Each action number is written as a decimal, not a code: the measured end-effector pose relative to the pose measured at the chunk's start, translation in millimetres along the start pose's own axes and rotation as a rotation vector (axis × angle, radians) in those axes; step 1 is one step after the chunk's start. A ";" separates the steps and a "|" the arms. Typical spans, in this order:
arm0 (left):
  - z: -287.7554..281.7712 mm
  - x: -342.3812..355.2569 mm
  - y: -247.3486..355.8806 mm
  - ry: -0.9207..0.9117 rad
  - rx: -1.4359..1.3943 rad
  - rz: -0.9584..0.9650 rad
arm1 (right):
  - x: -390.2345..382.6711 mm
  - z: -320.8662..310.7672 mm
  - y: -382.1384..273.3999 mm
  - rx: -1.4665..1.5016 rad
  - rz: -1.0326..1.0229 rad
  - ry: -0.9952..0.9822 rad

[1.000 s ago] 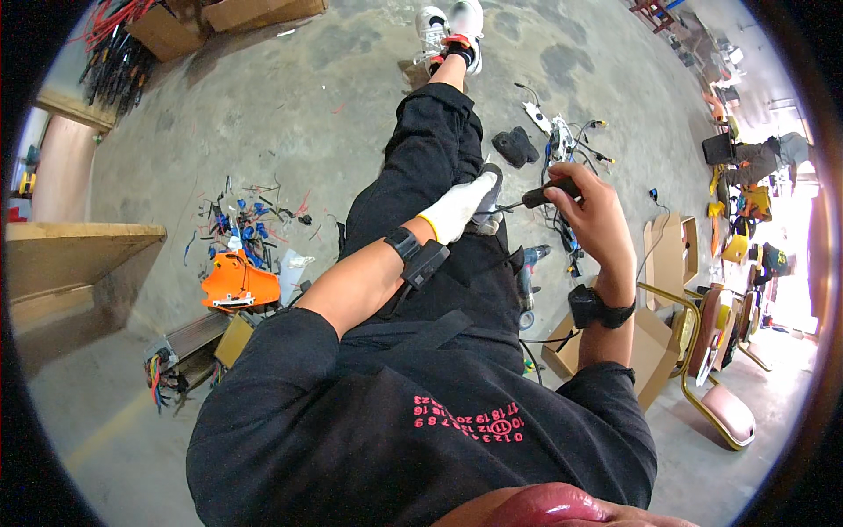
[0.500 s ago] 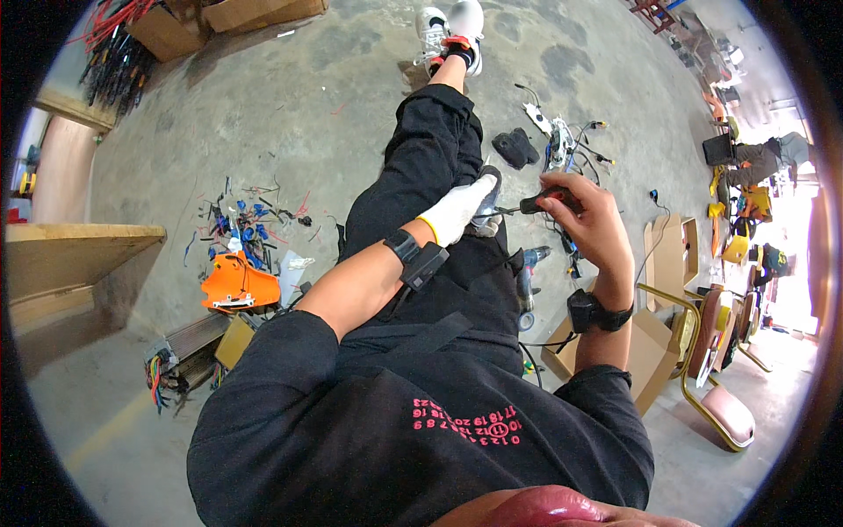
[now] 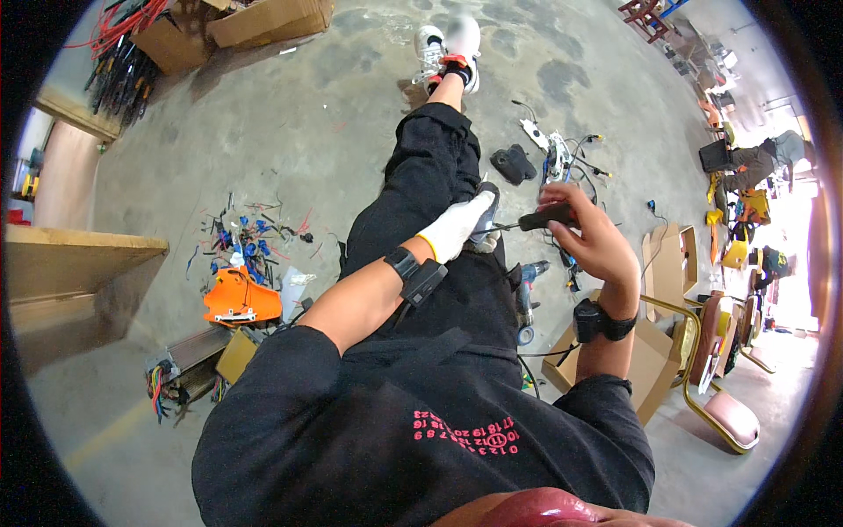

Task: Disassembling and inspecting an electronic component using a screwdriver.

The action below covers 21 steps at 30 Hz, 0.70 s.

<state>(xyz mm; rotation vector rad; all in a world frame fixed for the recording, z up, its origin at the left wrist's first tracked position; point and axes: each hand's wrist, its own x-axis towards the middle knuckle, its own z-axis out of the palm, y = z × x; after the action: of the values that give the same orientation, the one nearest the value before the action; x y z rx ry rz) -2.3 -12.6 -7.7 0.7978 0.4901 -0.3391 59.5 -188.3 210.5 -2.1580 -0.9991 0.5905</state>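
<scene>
My left hand [image 3: 458, 223], in a white glove with a grey palm, rests over my black-clad leg [image 3: 421, 158]. It is closed around something small and dark [image 3: 487, 230] that is mostly hidden and too small to name. My right hand [image 3: 587, 237], bare, grips the black handle of a screwdriver [image 3: 546, 218], its thin shaft pointing left toward my left hand; whether the tip touches the held piece I cannot tell. A cordless drill [image 3: 529, 290] lies on the floor beside my right hip.
Cables with white parts [image 3: 558, 158] and a dark pad [image 3: 514, 163] lie right of my leg. An orange part [image 3: 241, 299] and wire scraps [image 3: 250, 237] lie left, near a wooden ledge [image 3: 83, 250]. Cardboard boxes [image 3: 667, 263], a chair [image 3: 729, 413] and another person [image 3: 755, 162] are at right.
The whole scene sits slightly lower in the picture. My right fingers have shifted around the screwdriver handle, the upper ones now partly lifted. My left hand keeps its hold.
</scene>
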 end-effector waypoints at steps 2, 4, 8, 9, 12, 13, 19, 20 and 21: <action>0.8 -0.2 0.6 0.002 -0.010 -0.005 | 1.8 -2.3 -5.6 -0.156 0.057 -0.010; 1.4 -3.0 1.7 -0.026 -0.052 -0.024 | 3.4 -1.1 -10.1 -0.154 0.197 -0.006; 4.4 -10.1 6.1 -0.027 -0.046 -0.026 | 10.5 10.9 -6.7 -0.432 0.388 0.164; 5.3 -11.9 7.0 -0.021 -0.046 -0.045 | 11.7 12.8 -3.8 -0.562 0.355 0.245; 9.5 -13.1 9.3 -0.006 -0.097 -0.027 | 6.0 11.1 2.2 -0.410 0.171 0.262; 10.4 -13.4 9.3 0.018 -0.090 -0.039 | 3.7 10.6 2.4 -0.295 -0.019 0.299; 5.6 -11.5 6.1 -0.049 -0.081 -0.006 | 5.4 -1.7 -12.4 -0.078 0.007 0.015; 4.7 -8.6 5.4 0.004 -0.047 0.021 | 5.7 -2.7 -14.2 -0.084 0.162 -0.033; 3.1 -6.6 3.7 0.009 -0.051 0.025 | 6.1 -3.5 -15.0 -0.062 0.310 -0.054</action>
<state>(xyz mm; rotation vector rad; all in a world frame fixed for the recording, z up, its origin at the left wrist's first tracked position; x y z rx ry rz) -5.2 -11.8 -0.1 0.7555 0.4953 -0.2992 58.2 -177.7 223.2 -2.3832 -0.7217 0.7750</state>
